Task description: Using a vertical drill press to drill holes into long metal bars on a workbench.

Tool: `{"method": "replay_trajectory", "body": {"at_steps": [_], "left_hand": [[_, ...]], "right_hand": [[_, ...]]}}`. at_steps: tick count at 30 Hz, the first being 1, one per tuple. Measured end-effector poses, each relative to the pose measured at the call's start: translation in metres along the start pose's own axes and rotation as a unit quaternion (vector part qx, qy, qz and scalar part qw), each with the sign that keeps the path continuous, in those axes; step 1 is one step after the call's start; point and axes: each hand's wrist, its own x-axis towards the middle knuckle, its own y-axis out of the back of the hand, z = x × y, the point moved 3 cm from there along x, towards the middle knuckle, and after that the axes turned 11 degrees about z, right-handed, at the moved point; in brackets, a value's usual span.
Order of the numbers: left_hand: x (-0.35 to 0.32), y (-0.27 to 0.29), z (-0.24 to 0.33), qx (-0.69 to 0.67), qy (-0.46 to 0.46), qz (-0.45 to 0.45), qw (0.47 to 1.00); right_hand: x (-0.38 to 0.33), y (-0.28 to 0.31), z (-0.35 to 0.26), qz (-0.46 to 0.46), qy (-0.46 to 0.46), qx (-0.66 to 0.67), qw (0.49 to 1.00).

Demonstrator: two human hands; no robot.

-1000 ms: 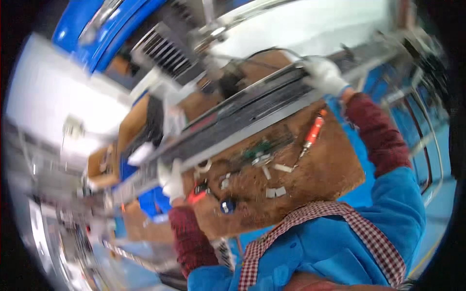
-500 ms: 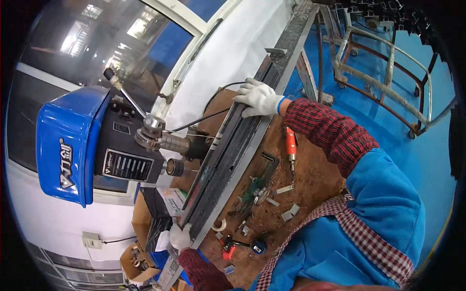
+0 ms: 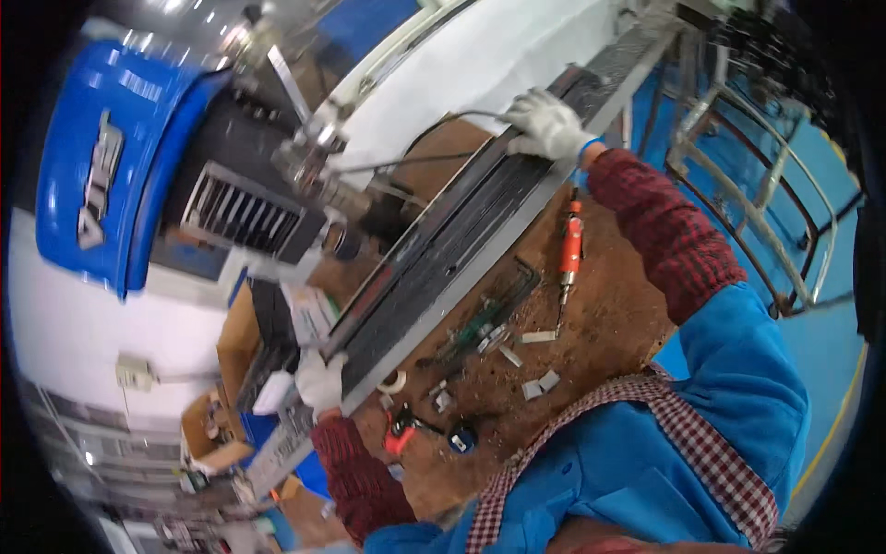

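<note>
Diagonally over the table [image 3: 628, 297], one dark bar [image 3: 452, 244] runs from near left to far right, under both hands. Right hand [image 3: 551, 129], white-gloved, lies across the bar toward its far right end: fingers bent over the left edge, palm on top, curled partway round, with hold of the bar only. Left hand [image 3: 320, 380], likewise gloved, is at the near left end, fingers and thumb closed over the bar. Undersides of both grips hidden; firmness cannot be told. Middle of the bar lies bare between the hands. Against half a second ago: view turned, drill press [image 3: 143, 171] blurred and further to the left; both hands remain on the bar at much the same places. Count: two hands, one bar, one drill press left of it. On the table, right of the bar: one long red tool [image 3: 572, 245], one tape measure [image 3: 462, 438], one red-and-black tool [image 3: 401, 434], one pale ring [image 3: 400, 379], at least four light offcuts [image 3: 538, 337]. Left: two cardboard boxes [image 3: 236, 334]. Far right: one cart [image 3: 736, 169] on the blue floor [image 3: 812, 346].
</note>
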Motion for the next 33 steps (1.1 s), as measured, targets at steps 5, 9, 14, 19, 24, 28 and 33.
{"method": "replay_trajectory", "body": {"at_steps": [5,9,14,19,24,28,33], "left_hand": [[0.01,0.0,0.002,-0.023,0.018,-0.041,0.999],[-0.001,0.0,0.0,-0.016,-0.011,0.052,0.998],[-0.003,0.0,0.005,-0.039,0.021,0.023,0.999],[0.007,-0.005,0.004,-0.042,-0.026,0.071,0.996],[-0.007,-0.002,0.003,-0.027,-0.043,0.085,0.995],[0.001,0.007,0.009,-0.021,-0.012,0.051,0.998],[-0.007,0.008,0.005,-0.163,0.036,0.041,0.985]], "right_hand": [[-0.003,0.003,0.004,0.026,0.031,0.046,0.998],[-0.003,0.012,-0.006,0.038,0.055,0.015,0.998],[-0.008,0.012,0.006,0.004,0.061,-0.041,0.997],[0.006,-0.004,0.028,-0.04,0.032,-0.067,0.996],[0.014,0.013,0.021,-0.148,0.004,-0.068,0.987],[0.058,0.027,0.015,-0.14,-0.009,0.137,0.981],[0.186,0.086,-0.047,0.136,0.06,0.519,0.842]]}}
